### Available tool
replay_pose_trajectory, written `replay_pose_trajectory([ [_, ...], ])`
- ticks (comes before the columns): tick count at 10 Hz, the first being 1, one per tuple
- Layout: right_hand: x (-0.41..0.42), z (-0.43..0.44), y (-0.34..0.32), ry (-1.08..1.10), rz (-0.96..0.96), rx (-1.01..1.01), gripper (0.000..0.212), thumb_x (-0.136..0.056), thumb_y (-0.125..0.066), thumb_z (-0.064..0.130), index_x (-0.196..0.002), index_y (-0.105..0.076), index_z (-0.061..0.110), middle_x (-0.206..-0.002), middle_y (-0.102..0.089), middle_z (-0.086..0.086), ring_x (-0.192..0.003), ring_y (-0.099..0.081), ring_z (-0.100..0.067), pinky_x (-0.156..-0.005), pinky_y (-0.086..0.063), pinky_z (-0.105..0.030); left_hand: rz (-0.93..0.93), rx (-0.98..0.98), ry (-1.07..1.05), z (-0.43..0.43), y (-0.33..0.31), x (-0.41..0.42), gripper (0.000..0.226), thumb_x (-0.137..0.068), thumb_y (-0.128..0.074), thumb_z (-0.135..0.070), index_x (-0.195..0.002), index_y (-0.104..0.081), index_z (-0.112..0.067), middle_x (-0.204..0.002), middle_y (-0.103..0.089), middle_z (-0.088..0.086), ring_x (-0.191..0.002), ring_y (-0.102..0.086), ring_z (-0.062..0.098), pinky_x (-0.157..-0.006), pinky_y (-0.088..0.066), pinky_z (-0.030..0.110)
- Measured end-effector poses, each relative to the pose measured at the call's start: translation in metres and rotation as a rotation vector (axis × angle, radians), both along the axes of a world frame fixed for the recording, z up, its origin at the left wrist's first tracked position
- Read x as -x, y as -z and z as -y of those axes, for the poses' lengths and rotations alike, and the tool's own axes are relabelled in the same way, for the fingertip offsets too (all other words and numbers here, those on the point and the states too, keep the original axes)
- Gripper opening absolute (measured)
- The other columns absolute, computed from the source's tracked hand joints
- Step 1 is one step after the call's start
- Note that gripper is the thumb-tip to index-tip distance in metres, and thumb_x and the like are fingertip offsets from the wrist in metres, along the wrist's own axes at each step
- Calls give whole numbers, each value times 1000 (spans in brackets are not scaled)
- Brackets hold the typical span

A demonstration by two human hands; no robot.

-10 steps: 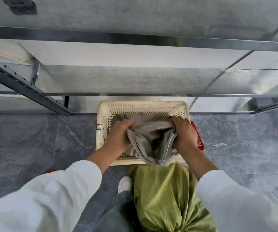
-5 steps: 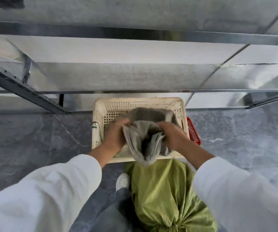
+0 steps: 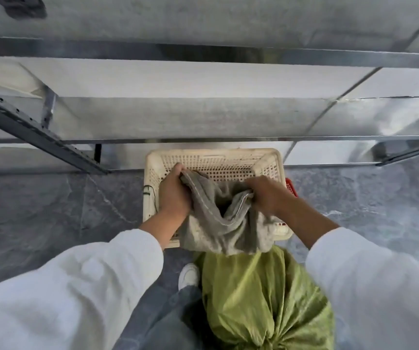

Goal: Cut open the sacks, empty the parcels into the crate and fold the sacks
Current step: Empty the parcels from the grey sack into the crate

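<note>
A grey woven sack (image 3: 216, 223) hangs over the near side of a cream perforated crate (image 3: 218, 160) on the floor. My left hand (image 3: 173, 195) grips the sack's mouth edge at the left. Gripping the opposite edge is my right hand (image 3: 266, 195), so the mouth gapes with a dark opening between them. The sack's lower part drapes over the crate's front rim. A green sack (image 3: 261, 299), tied shut at its near end, lies on the floor just in front of the crate. What is inside the crate is hidden by the grey sack.
Metal shelving (image 3: 203, 117) stands right behind the crate, with a slanted perforated steel strut (image 3: 39, 132) at the left. A red object (image 3: 291, 188) peeks out beside the crate's right wall. My white shoe (image 3: 188, 275) and trouser leg are left of the green sack. Grey marble floor (image 3: 51, 210) lies on both sides.
My hands have moved apart, pulling the grey sack's mouth wider. The sack has shifted nearer, so more of the crate's far inside wall shows.
</note>
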State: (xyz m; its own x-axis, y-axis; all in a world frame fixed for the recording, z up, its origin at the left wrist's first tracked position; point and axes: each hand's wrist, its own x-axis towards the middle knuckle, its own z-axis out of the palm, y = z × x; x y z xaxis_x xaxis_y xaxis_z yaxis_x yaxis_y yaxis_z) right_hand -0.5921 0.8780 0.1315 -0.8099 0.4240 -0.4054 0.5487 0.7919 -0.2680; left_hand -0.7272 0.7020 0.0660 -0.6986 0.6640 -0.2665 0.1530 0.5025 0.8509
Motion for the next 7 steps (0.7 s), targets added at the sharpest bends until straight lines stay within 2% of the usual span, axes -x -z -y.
replay_pose_trajectory([
  [1,-13,-3,15,277,-345,-74,22,-80,-60,5,-87,-53,25,-81,-55,1,-68,-51,-9,-61,-41,-28,-228,137,179,4,-24,13,19,-86,-60,-3,-97,-65,-17,-91,-70,3,-86,-62,13,-82,-49,26],
  [2,-23,1,10,14,-122,10,33,-79,-62,13,-103,-62,35,-97,-67,3,-88,-64,-19,-74,-53,-35,-186,60,132,-1,-38,37,24,-82,-59,6,-89,-61,-17,-83,-63,1,-79,-58,16,-75,-42,24],
  [3,-14,-23,-16,336,-368,-133,27,-70,-59,0,-87,-61,21,-83,-63,1,-80,-57,-17,-67,-45,-30,-224,92,201,-5,-65,57,28,-76,-73,-6,-102,-68,-16,-93,-65,-3,-92,-61,17,-82,-46,27],
  [4,-8,-15,-16,403,-424,-88,33,-72,-64,2,-94,-62,26,-95,-65,-2,-91,-60,-15,-72,-46,-31,-270,209,295,-4,-66,57,24,-79,-71,-17,-103,-67,-20,-94,-64,-7,-90,-59,11,-81,-47,26],
  [5,-15,10,-14,-14,111,38,32,-83,-59,13,-112,-63,26,-106,-67,-5,-102,-65,-30,-76,-53,-36,-199,342,426,6,-61,49,23,-82,-62,-8,-88,-65,-31,-96,-68,4,-96,-65,25,-84,-51,33],
  [6,-16,-17,-12,448,-268,-132,31,-77,-61,10,-100,-60,31,-95,-66,1,-89,-65,-29,-64,-48,-33,-303,285,175,9,-52,52,21,-82,-68,-18,-101,-62,-26,-93,-67,0,-89,-64,20,-76,-48,31],
  [7,-17,-6,-7,132,43,-75,32,-84,-59,14,-114,-61,25,-110,-66,-4,-100,-63,-28,-78,-49,-34,-165,456,485,23,-50,38,25,-83,-63,-16,-102,-59,-32,-96,-65,-1,-91,-66,25,-73,-51,34],
])
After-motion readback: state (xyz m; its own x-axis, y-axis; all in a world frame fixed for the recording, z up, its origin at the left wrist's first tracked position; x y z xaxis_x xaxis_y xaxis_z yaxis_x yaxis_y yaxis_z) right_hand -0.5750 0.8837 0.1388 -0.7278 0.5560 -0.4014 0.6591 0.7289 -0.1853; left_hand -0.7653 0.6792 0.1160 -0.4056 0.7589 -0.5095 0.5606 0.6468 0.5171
